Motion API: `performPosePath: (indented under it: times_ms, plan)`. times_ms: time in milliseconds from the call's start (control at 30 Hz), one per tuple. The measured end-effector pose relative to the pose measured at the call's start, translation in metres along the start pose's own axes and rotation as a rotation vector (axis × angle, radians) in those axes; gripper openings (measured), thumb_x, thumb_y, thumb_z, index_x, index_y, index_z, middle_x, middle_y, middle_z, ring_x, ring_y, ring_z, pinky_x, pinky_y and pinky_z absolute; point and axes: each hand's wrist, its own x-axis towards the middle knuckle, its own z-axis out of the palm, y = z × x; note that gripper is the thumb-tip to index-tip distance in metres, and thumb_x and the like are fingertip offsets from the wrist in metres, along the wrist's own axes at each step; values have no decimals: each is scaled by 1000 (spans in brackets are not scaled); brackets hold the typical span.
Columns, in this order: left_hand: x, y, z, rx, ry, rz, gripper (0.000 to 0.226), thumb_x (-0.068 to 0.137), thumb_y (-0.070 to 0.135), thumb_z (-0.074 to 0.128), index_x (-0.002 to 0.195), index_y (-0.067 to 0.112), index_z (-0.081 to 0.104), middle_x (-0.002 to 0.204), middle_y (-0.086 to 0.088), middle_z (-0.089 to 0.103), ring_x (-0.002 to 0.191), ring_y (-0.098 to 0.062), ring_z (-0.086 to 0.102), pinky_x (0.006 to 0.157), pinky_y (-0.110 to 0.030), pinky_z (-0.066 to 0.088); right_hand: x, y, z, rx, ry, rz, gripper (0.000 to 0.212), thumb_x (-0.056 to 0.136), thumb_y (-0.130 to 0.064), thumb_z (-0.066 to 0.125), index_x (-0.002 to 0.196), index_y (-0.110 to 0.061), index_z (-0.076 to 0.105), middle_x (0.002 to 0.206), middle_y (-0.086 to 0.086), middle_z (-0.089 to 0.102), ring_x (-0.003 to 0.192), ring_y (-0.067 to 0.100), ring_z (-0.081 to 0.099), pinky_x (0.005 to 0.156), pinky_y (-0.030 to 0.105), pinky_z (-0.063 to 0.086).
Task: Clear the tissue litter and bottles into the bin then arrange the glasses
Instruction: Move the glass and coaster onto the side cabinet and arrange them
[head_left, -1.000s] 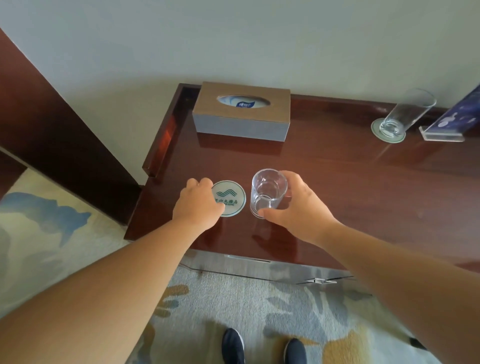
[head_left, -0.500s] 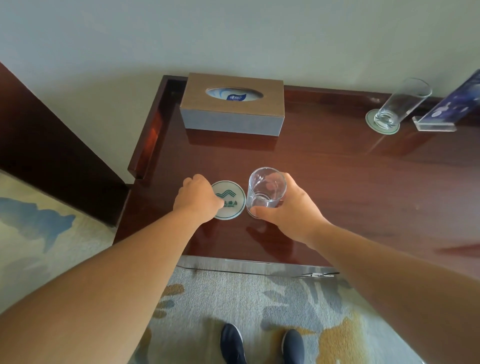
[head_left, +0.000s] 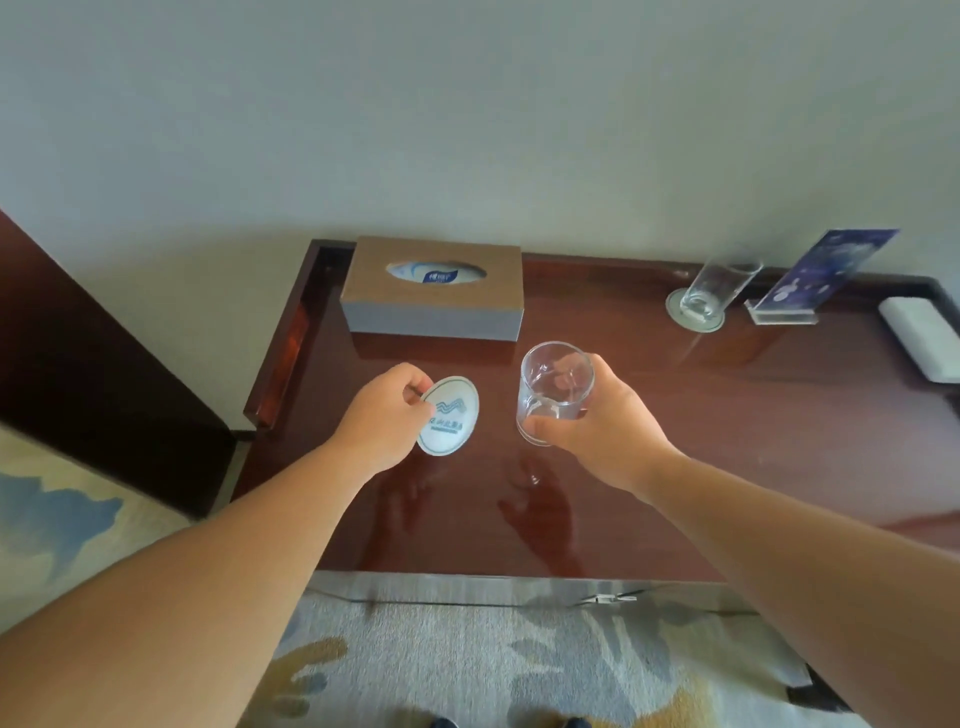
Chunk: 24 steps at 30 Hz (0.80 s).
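Note:
My right hand (head_left: 608, 436) grips a clear empty glass (head_left: 555, 391) and holds it upright above the dark wooden table (head_left: 727, 447). My left hand (head_left: 387, 418) pinches the left edge of a round white coaster (head_left: 451, 415) with a wave logo, tilted up off the table. A second clear glass (head_left: 719, 288) stands on its own round coaster (head_left: 695, 317) at the back right of the table. No tissue litter, bottle or bin shows in the view.
A brown and grey tissue box (head_left: 434, 288) stands at the back left against the wall. A blue card in a clear stand (head_left: 826, 275) and a white flat object (head_left: 922, 332) sit at the far right. Patterned carpet (head_left: 467, 660) lies below the table's front edge.
My left hand has lifted and tilted the coaster off the table. My right hand has raised the glass off the surface. The camera has pulled back, showing more of the table.

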Motion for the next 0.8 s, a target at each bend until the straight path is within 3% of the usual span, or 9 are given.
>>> performPosePath:
  times_ms: [167,300,467,600,800]
  plan:
    - [12,52,-1,-124,17,73,9,89,14,55,91,22,59,75,0,59,64,-17,54,66,-39,49,3,-7,-45,-10,69,-31,65,68,-43,79,122,-33,46,103,-17,61,88,5,61,78,27,48]
    - [27,97,12,-182,12,101,10,93,12,50,95,17,58,72,-2,56,53,-15,50,56,-31,47,13,-3,-83,-12,129,-53,65,68,-44,79,123,-32,46,104,-18,61,90,4,60,77,25,48]
    - [57,143,39,-191,-3,126,10,95,12,49,95,17,57,72,-3,55,52,-15,51,48,-19,49,43,10,-130,-14,158,-71,62,71,-42,78,122,-31,46,99,-20,60,87,-2,58,73,20,46]
    - [89,170,60,-163,6,106,11,93,13,49,92,21,57,66,-6,55,52,-16,53,58,-33,53,82,25,-162,10,154,-67,61,68,-44,78,120,-31,48,103,-14,63,93,7,60,85,33,50]
    - [128,188,79,-155,55,52,12,93,11,49,94,19,59,69,-4,54,50,-17,50,55,-31,51,129,45,-187,43,128,-56,58,69,-42,78,118,-31,48,103,-20,59,91,0,57,78,26,45]
